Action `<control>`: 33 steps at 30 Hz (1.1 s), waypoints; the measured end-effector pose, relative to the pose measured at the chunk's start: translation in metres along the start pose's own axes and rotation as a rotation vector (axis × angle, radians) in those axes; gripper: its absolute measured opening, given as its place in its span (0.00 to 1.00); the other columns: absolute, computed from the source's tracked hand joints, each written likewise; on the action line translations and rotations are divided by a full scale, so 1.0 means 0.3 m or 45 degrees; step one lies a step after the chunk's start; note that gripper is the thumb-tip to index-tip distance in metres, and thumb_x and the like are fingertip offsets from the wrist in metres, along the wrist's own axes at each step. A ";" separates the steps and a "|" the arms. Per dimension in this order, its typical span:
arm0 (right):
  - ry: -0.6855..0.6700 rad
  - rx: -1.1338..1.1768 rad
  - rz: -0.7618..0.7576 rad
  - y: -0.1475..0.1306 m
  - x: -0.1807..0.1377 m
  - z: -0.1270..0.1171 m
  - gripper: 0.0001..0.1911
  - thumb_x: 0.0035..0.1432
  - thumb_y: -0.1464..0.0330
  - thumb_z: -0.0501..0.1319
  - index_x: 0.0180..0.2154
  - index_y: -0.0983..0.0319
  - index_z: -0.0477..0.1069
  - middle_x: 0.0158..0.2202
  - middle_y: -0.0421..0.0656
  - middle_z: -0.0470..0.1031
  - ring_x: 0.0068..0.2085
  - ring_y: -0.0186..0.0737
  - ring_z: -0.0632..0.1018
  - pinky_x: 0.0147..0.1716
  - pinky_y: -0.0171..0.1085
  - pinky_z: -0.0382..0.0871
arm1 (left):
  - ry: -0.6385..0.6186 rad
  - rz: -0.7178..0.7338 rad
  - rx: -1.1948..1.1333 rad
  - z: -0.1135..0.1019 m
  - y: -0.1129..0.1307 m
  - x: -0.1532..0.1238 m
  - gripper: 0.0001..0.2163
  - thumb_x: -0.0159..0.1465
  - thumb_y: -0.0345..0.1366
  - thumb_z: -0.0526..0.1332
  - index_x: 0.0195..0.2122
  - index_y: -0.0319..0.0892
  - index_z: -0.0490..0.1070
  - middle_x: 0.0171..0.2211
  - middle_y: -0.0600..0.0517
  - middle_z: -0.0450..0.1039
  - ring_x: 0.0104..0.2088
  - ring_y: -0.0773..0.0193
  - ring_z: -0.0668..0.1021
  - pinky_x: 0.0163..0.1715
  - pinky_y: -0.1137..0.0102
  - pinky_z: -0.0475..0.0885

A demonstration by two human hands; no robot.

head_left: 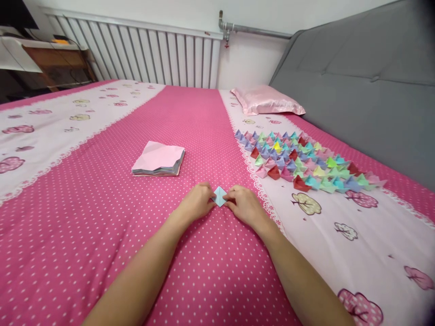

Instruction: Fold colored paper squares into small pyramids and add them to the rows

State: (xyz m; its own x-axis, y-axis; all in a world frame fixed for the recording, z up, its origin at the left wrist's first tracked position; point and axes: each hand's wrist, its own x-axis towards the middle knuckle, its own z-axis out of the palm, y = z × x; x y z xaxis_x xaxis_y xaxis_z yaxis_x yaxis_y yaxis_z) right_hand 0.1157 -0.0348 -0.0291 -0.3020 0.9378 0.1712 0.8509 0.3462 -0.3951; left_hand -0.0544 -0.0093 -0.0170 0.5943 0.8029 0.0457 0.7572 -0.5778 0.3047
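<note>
A small light-blue folded paper [219,195] lies on the pink dotted bedsheet [176,271], shaped like a diamond. My left hand [197,202] pinches its left corner with curled fingers. My right hand [244,203] pinches its right corner the same way. Both forearms reach in from the bottom edge. A stack of square paper sheets [159,159], pink on top, rests to the upper left of my hands.
Several rows of small folded paper boats [302,165] in many colours cover the sheet to the right. A pink pillow [267,100] lies near the grey headboard [367,90]. A white radiator [142,52] stands behind the bed, with a wooden table [57,61] far left.
</note>
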 end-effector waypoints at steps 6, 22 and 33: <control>0.028 0.257 0.026 0.035 0.005 0.013 0.11 0.48 0.73 0.64 0.37 0.62 0.76 0.32 0.43 0.74 0.30 0.35 0.74 0.32 0.34 0.66 | 0.059 0.005 -0.175 0.002 -0.031 0.004 0.10 0.53 0.31 0.60 0.36 0.38 0.75 0.31 0.48 0.72 0.31 0.62 0.73 0.33 0.71 0.65; -0.063 0.336 -0.057 0.054 0.021 0.015 0.12 0.57 0.69 0.56 0.42 0.56 0.75 0.32 0.42 0.73 0.32 0.36 0.72 0.31 0.33 0.62 | 0.056 -0.058 -0.244 0.011 -0.033 0.015 0.10 0.56 0.29 0.56 0.35 0.38 0.76 0.31 0.47 0.74 0.31 0.63 0.74 0.33 0.73 0.65; 0.119 0.368 0.201 0.046 0.059 0.074 0.07 0.53 0.67 0.59 0.35 0.60 0.72 0.27 0.39 0.75 0.27 0.35 0.73 0.28 0.32 0.61 | 0.172 -0.409 -0.144 0.055 -0.006 0.047 0.10 0.57 0.31 0.53 0.33 0.39 0.74 0.30 0.46 0.76 0.30 0.61 0.75 0.32 0.70 0.66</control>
State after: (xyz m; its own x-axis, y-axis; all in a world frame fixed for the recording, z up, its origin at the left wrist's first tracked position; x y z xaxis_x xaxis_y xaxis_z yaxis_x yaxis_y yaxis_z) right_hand 0.1126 -0.0130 -0.0515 -0.1242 0.9786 0.1638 0.7230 0.2023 -0.6605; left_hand -0.0428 0.0005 -0.0326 0.2843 0.9572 0.0536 0.8600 -0.2793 0.4270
